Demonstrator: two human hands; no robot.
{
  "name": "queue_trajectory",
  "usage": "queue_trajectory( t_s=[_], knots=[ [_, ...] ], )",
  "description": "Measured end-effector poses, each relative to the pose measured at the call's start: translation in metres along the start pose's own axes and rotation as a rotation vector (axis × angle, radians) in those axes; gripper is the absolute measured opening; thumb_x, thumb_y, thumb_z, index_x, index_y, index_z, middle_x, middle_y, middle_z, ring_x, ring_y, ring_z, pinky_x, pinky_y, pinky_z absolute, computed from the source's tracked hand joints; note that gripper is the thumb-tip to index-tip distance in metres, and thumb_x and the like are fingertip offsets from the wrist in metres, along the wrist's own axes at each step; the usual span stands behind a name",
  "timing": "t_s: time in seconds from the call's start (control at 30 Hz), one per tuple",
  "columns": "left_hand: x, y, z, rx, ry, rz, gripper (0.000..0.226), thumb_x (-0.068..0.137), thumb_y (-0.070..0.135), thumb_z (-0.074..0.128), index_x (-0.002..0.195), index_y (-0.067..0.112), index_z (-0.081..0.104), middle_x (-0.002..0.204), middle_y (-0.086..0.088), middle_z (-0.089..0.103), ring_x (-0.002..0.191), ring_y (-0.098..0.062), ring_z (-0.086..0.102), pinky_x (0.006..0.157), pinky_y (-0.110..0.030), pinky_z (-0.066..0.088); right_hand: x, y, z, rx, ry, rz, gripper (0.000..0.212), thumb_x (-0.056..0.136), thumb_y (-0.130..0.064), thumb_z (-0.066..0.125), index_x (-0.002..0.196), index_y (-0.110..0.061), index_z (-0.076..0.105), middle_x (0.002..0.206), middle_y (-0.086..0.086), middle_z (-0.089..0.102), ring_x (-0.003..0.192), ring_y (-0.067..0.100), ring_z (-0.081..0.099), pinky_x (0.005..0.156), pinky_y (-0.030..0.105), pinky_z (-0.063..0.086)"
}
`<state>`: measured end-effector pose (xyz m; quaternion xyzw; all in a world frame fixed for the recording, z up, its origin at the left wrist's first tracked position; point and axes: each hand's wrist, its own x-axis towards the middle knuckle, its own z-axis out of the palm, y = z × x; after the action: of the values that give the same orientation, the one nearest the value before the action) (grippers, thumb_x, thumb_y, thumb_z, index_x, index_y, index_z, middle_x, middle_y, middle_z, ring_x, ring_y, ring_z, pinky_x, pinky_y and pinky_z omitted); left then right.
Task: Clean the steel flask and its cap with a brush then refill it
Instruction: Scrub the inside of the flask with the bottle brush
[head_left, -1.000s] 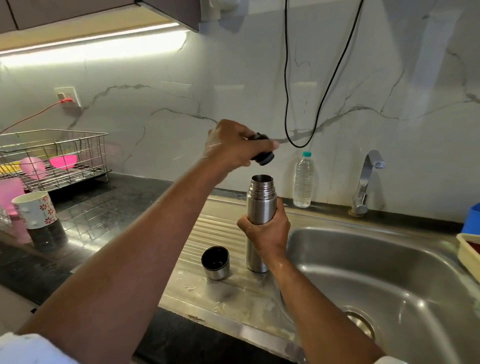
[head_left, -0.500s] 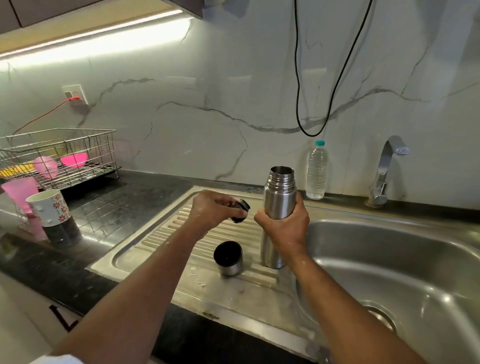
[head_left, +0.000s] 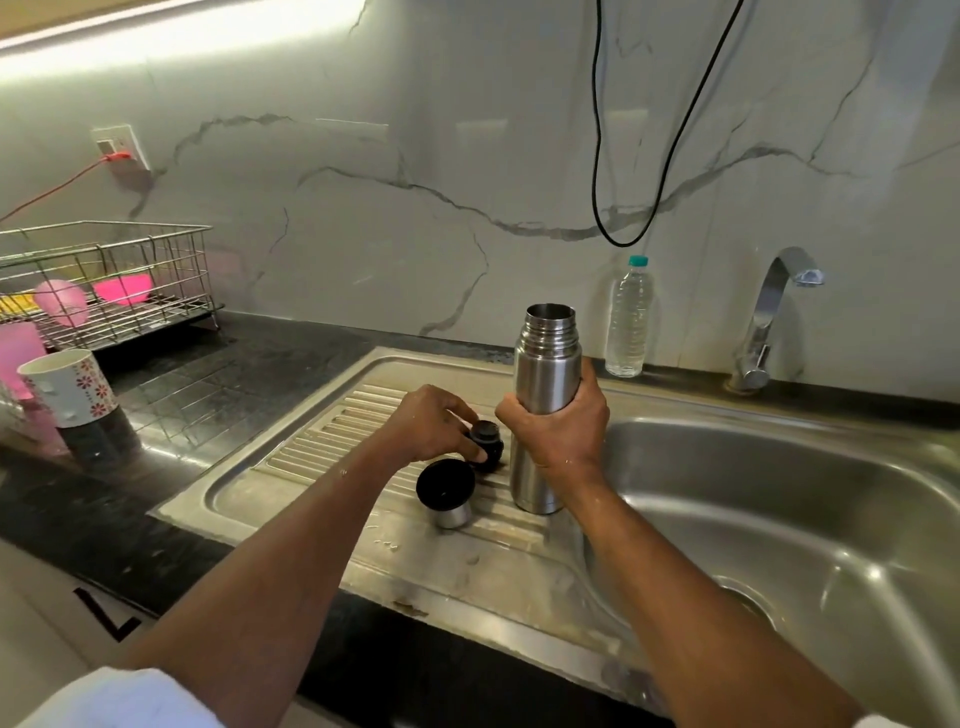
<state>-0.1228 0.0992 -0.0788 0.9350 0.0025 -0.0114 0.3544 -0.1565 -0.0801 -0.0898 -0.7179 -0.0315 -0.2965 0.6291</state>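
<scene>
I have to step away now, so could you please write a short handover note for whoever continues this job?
Left hand pinches the black stopper, low over the drainboard. Right hand grips the steel flask, upright on the drainboard, mouth open. Steel cap lies beside it. Done: flask opened. Left: brushing, refilling; no brush in view.

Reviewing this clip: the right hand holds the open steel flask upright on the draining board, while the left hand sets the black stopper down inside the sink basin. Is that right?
Not quite. The head view shows the left hand setting the black stopper down on the draining board, beside the steel cup, not inside the sink basin. The rest holds: the right hand grips the open steel flask, upright on the draining board.
</scene>
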Motion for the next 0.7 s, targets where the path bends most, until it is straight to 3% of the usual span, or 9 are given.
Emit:
queue_trajectory(
  t_s=[0.1,0.27,0.4,0.5,0.57,0.63,0.7],
  knots=[
    [0.001,0.000,-0.001,0.046,-0.024,0.011,0.082,0.059,0.020,0.102,0.133,0.016,0.068,0.090,0.001,0.079,0.094,-0.020,0.073,0.093,-0.034,0.057,0.000,0.000,-0.002,0.004,-0.020,-0.004,0.065,0.062,-0.021,0.092,0.119,-0.025,0.061,0.091,-0.009,0.070,0.072,0.003,0.067,0.059,0.011,0.052],
    [0.004,0.002,-0.008,0.035,-0.024,0.025,0.094,0.058,0.024,0.103,0.142,0.017,0.062,0.110,-0.001,0.077,0.103,-0.019,0.072,0.096,-0.037,0.058,0.000,0.001,-0.006,-0.003,-0.085,0.000,0.068,0.063,-0.027,0.092,0.123,-0.027,0.058,0.096,-0.006,0.071,0.078,0.009,0.071,0.065,0.022,0.060],
    [-0.001,0.010,-0.012,-0.056,0.082,0.079,0.071,0.068,0.025,0.098,0.132,0.023,0.068,0.111,0.001,0.076,0.102,-0.016,0.073,0.097,-0.041,0.060,0.000,0.011,-0.022,-0.003,-0.274,0.021,0.081,0.062,-0.030,0.093,0.132,-0.030,0.053,0.107,-0.006,0.069,0.089,0.010,0.072,0.077,0.032,0.064],
    [-0.013,0.028,-0.007,-0.139,0.153,0.121,0.050,0.076,0.021,0.094,0.121,0.025,0.071,0.108,0.004,0.077,0.098,-0.012,0.074,0.082,-0.023,0.058,-0.002,0.014,-0.037,-0.012,-0.310,0.041,0.079,0.065,-0.027,0.094,0.132,-0.030,0.051,0.111,-0.007,0.070,0.096,0.009,0.072,0.085,0.036,0.064],
    [-0.025,0.042,0.002,-0.204,0.199,0.185,0.042,0.081,0.018,0.091,0.119,0.023,0.073,0.105,0.004,0.076,0.097,-0.012,0.073,0.074,-0.019,0.057,0.001,0.011,-0.051,-0.017,-0.289,0.042,0.076,0.067,-0.020,0.094,0.129,-0.030,0.052,0.110,-0.007,0.070,0.095,0.009,0.071,0.084,0.034,0.063],
    [-0.034,0.057,0.019,-0.222,0.219,0.282,0.041,0.083,0.017,0.089,0.121,0.021,0.074,0.105,0.003,0.076,0.097,-0.010,0.073,0.081,-0.018,0.057,0.007,0.009,-0.073,-0.073,-0.260,0.041,0.076,0.067,-0.018,0.094,0.128,-0.031,0.051,0.108,-0.011,0.067,0.093,0.006,0.069,0.079,0.025,0.060],
    [-0.036,0.072,0.042,-0.224,0.225,0.344,0.039,0.083,0.015,0.089,0.120,0.019,0.075,0.103,0.001,0.077,0.096,-0.010,0.073,0.081,-0.008,0.052,0.013,0.010,-0.102,-0.134,-0.218,0.065,0.078,0.065,-0.019,0.094,0.130,-0.030,0.052,0.108,-0.011,0.065,0.092,0.003,0.066,0.077,0.023,0.055]
  ],
)
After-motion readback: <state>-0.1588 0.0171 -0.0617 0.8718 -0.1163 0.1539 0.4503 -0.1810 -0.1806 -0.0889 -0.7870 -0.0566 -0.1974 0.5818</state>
